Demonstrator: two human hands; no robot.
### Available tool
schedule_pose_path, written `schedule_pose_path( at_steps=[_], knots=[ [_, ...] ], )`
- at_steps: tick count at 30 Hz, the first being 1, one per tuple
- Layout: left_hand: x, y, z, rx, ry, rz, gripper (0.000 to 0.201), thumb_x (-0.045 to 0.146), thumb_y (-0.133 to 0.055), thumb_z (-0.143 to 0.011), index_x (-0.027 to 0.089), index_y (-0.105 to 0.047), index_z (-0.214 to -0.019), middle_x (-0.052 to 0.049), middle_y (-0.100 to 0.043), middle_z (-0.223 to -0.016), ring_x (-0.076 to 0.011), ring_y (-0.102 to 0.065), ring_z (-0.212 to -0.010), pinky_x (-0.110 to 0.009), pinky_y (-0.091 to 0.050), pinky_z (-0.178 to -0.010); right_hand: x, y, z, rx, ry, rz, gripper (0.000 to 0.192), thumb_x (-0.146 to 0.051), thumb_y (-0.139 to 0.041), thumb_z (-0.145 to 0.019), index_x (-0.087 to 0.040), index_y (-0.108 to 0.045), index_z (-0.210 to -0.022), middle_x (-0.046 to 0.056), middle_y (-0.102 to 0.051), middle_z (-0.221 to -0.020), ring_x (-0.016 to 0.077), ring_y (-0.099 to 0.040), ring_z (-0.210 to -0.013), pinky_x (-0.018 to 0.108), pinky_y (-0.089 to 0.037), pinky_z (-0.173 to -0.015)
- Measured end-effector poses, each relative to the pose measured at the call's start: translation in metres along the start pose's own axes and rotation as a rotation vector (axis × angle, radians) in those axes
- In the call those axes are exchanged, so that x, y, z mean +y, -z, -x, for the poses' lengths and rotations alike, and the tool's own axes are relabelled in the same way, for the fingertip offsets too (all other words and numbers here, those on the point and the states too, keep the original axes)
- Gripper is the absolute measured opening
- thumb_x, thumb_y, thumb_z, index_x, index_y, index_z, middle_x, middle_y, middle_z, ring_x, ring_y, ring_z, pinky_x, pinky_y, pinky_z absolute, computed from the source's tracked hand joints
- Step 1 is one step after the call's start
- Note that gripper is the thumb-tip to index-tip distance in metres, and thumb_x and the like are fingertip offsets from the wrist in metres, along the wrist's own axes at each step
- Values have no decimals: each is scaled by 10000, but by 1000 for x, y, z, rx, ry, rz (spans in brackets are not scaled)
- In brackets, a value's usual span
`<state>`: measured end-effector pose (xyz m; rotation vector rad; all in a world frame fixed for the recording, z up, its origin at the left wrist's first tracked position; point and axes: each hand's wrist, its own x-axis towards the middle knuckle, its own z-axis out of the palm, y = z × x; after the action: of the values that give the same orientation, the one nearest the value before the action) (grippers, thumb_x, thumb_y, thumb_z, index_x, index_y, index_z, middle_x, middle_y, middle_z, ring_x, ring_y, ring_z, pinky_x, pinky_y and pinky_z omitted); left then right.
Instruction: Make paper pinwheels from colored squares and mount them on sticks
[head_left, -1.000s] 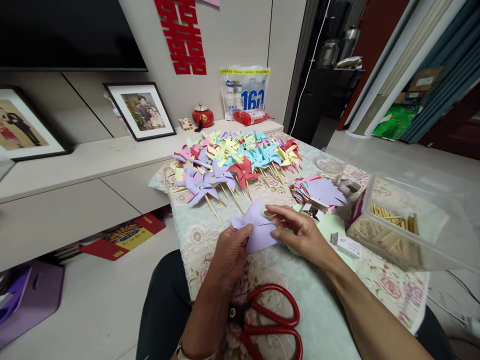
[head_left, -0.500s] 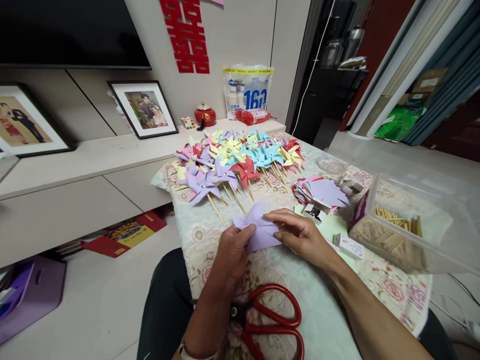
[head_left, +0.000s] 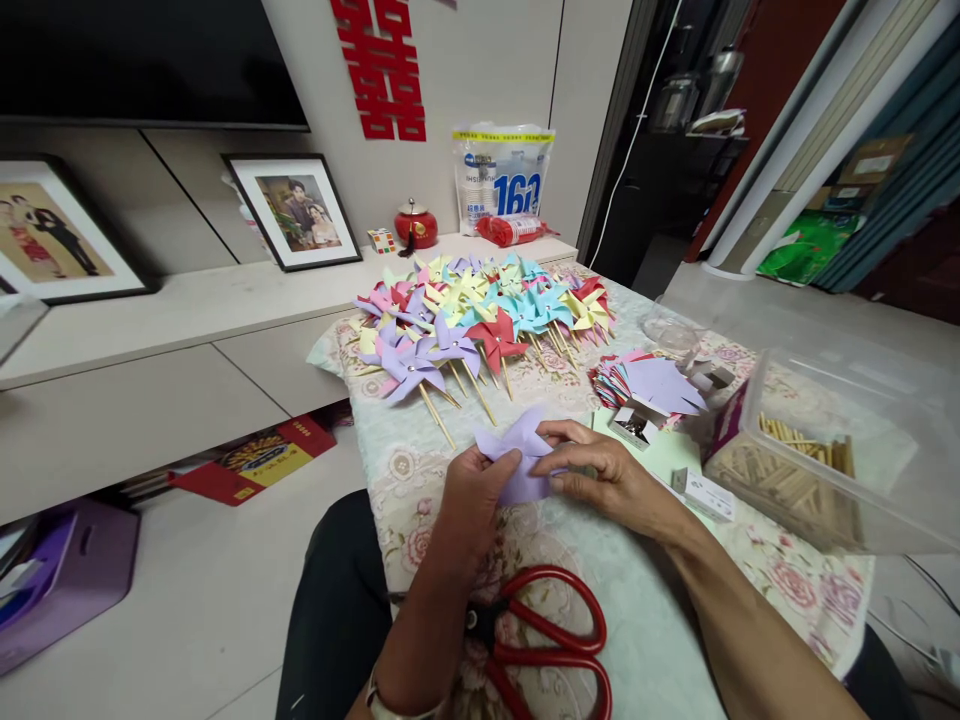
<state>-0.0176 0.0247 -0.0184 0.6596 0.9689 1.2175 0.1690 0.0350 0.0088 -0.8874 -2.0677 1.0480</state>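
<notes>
Head view: lilac paper (head_left: 517, 455) is pinched between left hand (head_left: 472, 495) and right hand (head_left: 607, 475), fingers of both closed on its edges, over the table (head_left: 645, 620) centre. Scissors (head_left: 547, 640) are seen at 6 o'clock, pinwheels (head_left: 480, 315) at 12, stick box (head_left: 825, 455) at 3.

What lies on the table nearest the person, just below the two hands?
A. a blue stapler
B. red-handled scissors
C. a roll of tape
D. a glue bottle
B: red-handled scissors lie on the flowered tablecloth close to the person, below the left hand and right hand, which both hold a piece of purple paper.
</notes>
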Motion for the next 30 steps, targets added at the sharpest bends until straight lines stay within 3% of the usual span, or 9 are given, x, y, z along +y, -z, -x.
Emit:
schedule_pose_path(
  at_steps=[4,10,18,23,30],
  knots=[
    [0,2,0,53,10,-114,322,301,-802,-653,92,-747,-892,-61,-762,-765,-185,-649,-679,-284,-496,-666,-3,1,-2,-101,16,-17,225,-234,-627,-943,-272,-763,-1118,76,-598,-1250,233,-583,-1172,375,-442,-1017],
    [0,-2,2,32,-5,-156,243,271,-784,-645,108,-745,-822,-28,-745,-703,-148,-614,-605,-251,-477,-590,-1,-4,-4,-125,-28,65,192,-226,-581,-962,-228,-773,-974,56,-618,-981,203,-606,-932,330,-480,-852],
    [1,-4,3,64,-21,-173,211,242,-768,-638,115,-753,-805,-5,-722,-661,-126,-579,-578,-227,-442,-557,-8,-14,-6,96,-88,-19,139,-297,-662,-904,-193,-712,-827,44,-614,-923,198,-587,-902,316,-437,-818],
    [1,-4,3,68,-22,-205,247,256,-780,-638,116,-769,-841,-18,-740,-698,-144,-609,-621,-233,-455,-587,-13,-16,-6,126,-140,-112,200,-359,-671,-886,-193,-712,-783,27,-569,-836,192,-556,-826,314,-419,-760],
    [1,-7,4,66,10,-167,232,280,-777,-627,110,-757,-784,-10,-720,-644,-123,-564,-548,-230,-428,-545,-9,-19,-6,194,-191,-43,117,-238,-652,-825,-190,-682,-723,33,-573,-885,189,-558,-860,298,-406,-742]
  ],
)
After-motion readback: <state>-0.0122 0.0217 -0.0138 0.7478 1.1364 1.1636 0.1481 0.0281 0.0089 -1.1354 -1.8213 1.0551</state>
